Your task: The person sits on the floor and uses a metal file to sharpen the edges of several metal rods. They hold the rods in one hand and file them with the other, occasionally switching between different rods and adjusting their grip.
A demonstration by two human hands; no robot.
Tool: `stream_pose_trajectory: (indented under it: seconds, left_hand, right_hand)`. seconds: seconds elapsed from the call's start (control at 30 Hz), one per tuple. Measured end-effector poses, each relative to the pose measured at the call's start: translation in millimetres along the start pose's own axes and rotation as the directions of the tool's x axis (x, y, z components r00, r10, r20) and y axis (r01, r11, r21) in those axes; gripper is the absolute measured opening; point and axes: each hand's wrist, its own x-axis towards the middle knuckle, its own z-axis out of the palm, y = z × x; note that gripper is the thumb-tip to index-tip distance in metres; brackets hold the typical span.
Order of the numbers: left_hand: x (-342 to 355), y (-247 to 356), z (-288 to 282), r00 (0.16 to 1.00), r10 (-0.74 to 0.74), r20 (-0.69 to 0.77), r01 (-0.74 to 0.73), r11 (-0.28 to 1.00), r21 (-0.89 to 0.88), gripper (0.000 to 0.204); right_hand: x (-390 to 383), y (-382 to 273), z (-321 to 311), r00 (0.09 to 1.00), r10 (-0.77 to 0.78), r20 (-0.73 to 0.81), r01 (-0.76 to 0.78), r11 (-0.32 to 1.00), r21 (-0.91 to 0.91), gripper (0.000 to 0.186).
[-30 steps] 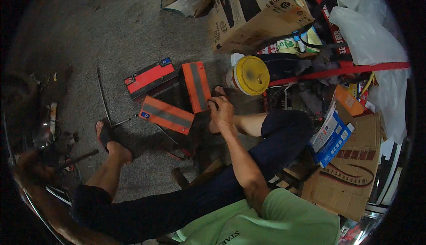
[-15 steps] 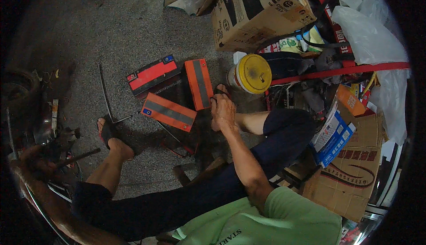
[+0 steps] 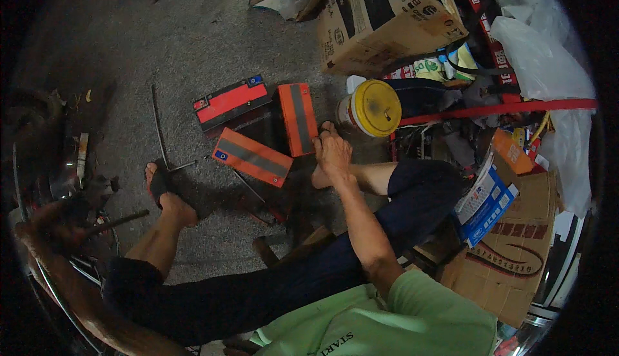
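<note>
Right hand point(image 3: 334, 151) stretched forward over the raised right foot, fingers curled down just beside an orange box point(image 3: 298, 118) with a grey stripe; cannot tell whether they grip anything. That box lies flat on the concrete floor point(image 3: 161, 46), long and rectangular, between a second orange striped box point(image 3: 253, 157) and a yellow-lidded tub point(image 3: 374, 107). Left hand point(image 3: 48, 227) at far left, closed around a dark rod point(image 3: 116, 222).

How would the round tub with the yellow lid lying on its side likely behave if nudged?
The round tub with the yellow lid lies on its side, so it would probably roll. Clutter and the red strap beside it may stop it soon. Its weight cannot be judged.
</note>
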Motion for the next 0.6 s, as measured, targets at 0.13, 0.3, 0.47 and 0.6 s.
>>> stream_pose_trajectory:
  seconds: [0.13,0.3,0.47,0.6]
  left_hand:
    - [2,0,-1,0.999,-0.013,0.03,0.014,1.0,-0.023,0.061]
    - [3,-2,-2,0.999,-0.012,0.048,0.013,1.0,-0.028,0.061]
    - [2,0,0,0.998,-0.019,0.065,0.022,0.999,-0.038,0.062]
    - [2,3,0,0.997,-0.022,0.08,0.026,0.998,-0.048,0.062]
  right_hand:
    - [1,13,24,0.954,-0.139,-0.265,0.118,0.989,-0.094,0.034]
    - [2,15,27,0.981,-0.096,-0.169,0.083,0.993,-0.083,0.033]
    - [2,8,20,0.993,0.008,-0.121,-0.015,0.998,-0.056,0.029]
    - [2,-3,3,0.993,0.1,0.055,-0.103,0.993,0.059,0.028]
